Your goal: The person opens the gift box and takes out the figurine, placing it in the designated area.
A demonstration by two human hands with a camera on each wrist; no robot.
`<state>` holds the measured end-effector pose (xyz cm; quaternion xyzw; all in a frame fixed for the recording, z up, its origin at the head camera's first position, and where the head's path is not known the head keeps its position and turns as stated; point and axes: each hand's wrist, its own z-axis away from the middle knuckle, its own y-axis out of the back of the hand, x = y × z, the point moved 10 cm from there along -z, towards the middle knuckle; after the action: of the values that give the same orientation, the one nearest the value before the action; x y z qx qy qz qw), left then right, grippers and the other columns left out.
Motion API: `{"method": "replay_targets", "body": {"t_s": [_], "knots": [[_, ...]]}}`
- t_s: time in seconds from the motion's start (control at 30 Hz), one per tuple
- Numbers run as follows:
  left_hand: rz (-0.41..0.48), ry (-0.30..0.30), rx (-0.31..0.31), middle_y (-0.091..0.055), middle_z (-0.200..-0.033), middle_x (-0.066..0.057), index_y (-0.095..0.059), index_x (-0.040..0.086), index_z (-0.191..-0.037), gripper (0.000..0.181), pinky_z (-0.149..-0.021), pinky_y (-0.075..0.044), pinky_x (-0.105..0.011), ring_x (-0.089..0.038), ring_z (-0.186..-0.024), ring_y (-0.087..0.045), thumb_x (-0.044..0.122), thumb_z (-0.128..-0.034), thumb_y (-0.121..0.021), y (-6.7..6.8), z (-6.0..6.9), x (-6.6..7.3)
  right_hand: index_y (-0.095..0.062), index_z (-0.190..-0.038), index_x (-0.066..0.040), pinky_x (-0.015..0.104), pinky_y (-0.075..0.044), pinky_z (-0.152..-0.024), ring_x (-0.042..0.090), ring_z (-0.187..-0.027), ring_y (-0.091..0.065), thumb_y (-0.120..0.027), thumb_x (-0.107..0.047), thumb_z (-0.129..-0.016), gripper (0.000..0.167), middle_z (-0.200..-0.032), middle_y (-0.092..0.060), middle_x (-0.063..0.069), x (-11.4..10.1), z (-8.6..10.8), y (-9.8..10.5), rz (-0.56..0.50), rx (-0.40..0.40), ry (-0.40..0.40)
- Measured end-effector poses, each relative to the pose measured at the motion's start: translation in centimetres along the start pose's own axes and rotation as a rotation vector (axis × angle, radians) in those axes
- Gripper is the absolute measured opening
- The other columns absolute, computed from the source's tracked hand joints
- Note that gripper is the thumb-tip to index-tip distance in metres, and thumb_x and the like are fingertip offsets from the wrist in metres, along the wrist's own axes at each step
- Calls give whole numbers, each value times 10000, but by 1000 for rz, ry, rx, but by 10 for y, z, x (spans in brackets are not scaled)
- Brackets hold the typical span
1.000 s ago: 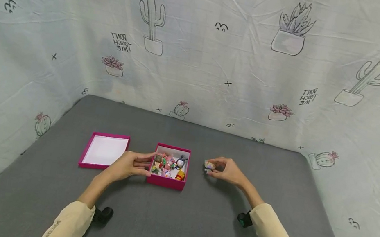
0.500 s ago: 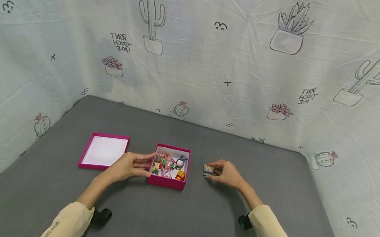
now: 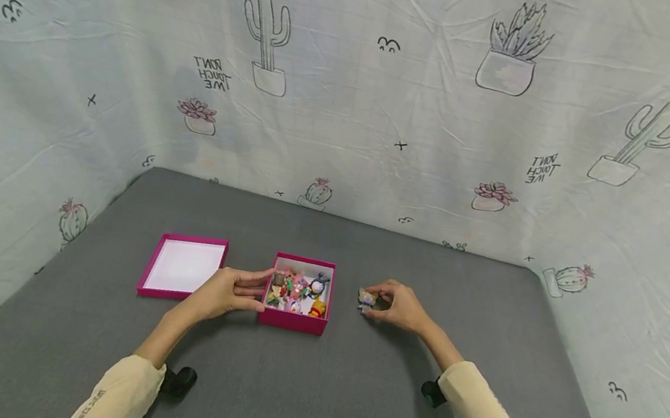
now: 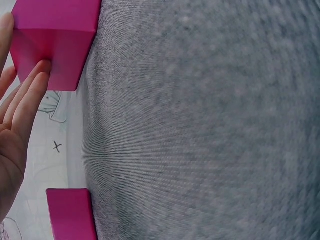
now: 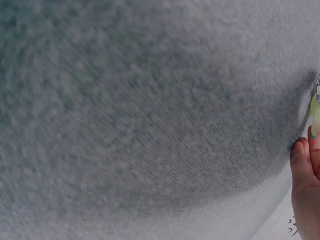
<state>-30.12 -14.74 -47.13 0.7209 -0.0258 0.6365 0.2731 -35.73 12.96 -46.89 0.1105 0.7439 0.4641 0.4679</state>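
Observation:
My left hand rests against the left side of an open pink box, its straight fingers touching the wall in the left wrist view. Inside the box are several small toy figurines, among them a red-and-yellow one and a dark blue one with a white face. To the right of the box, my right hand pinches a small figurine with its fingertips, low at the table. In the right wrist view only a pale yellow-green part of the figurine shows at the edge.
Left of the box lies its pink-rimmed lid, white inside facing up, partly behind my left hand. A grey cloth covers the table. A white curtain with cactus drawings encloses the back and sides.
My right hand has lowered slightly and come a little nearer, turning the figurine, and has barely shifted in the last half second. The left hand and box have stayed put.

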Motion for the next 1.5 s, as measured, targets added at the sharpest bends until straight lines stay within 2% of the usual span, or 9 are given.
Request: {"method": "replay_targets", "body": {"t_s": [0.23, 0.7, 0.9, 0.97, 1.07, 1.17, 1.23, 1.37, 1.5], "knots": [[-7, -1, 3, -479, -1366, -253, -481, 10, -1392, 685, -842, -540, -308, -332, -1128, -595, 156, -791, -774, 0, 2, -2, -678, -1148, 13, 389, -525, -894, 285, -1021, -609, -797, -112, -787, 400, -1072, -635, 144, -3, 1, -4, -20, 12, 28], [26, -18, 2, -477, -1365, -260, -482, 10, -1392, 671, -840, -542, -303, -344, -1133, -588, 144, -801, -769, -1, 2, -3, -677, -1129, 33, 384, -545, -843, 303, -1003, -628, -811, -88, -765, 406, -1069, -661, 160, -2, 0, -1, 37, 94, 63], [38, -4, -3, -465, -1379, -255, -474, 22, -1401, 667, -847, -538, -302, -345, -1153, -574, 143, -810, -759, -3, 2, -6, -662, -1146, 48, 397, -542, -856, 325, -1035, -624, -837, -108, -734, 473, -1115, -656, 191, -1, 0, 3, 37, 80, 41], [35, -5, -4, -464, -1384, -249, -473, 29, -1403, 668, -847, -538, -301, -342, -1156, -573, 141, -810, -758, -3, 1, -6, -642, -1171, 66, 388, -529, -890, 336, -1075, -610, -842, -113, -726, 521, -1155, -638, 206, 1, 0, 6, 2, 76, 17], [31, -8, 1, -469, -1381, -248, -474, 27, -1402, 666, -848, -538, -308, -345, -1150, -577, 136, -809, -758, -2, 0, -5, -621, -1199, 78, 375, -502, -932, 348, -1124, -587, -832, -109, -733, 545, -1199, -616, 216, 2, -1, 17, -69, 114, -3], [24, -4, 6, -469, -1381, -252, -473, 24, -1403, 672, -847, -539, -312, -348, -1144, -582, 140, -807, -762, -1, 0, -4, -605, -1208, 97, 400, -457, -976, 367, -1171, -552, -796, -44, -761, 506, -1220, -592, 255, -1, -1, 27, -229, 167, 7], [20, 0, 7, -466, -1383, -255, -471, 21, -1404, 674, -847, -539, -312, -348, -1142, -584, 144, -808, -762, -1, 0, -4, -594, -1205, 119, 427, -420, -1003, 388, -1199, -521, -763, 17, -779, 469, -1229, -566, 301, -4, 0, 29, -391, 179, 19], [21, -1, 9, -465, -1382, -259, -470, 15, -1403, 676, -844, -541, -312, -349, -1141, -584, 141, -807, -761, -1, 1, -3, -573, -1217, 141, 426, -377, -1043, 415, -1233, -478, -718, 41, -821, 433, -1254, -511, 362, -12, 0, 17, -620, 159, 8], [24, -16, 12, -477, -1368, -262, -471, 4, -1398, 672, -839, -544, -308, -343, -1137, -586, 135, -807, -762, -2, 1, -2, -573, -1232, 131, 419, -369, -1071, 393, -1238, -473, -723, -12, -839, 444, -1264, -518, 317, -20, 0, -3, -663, 155, -46]]}}
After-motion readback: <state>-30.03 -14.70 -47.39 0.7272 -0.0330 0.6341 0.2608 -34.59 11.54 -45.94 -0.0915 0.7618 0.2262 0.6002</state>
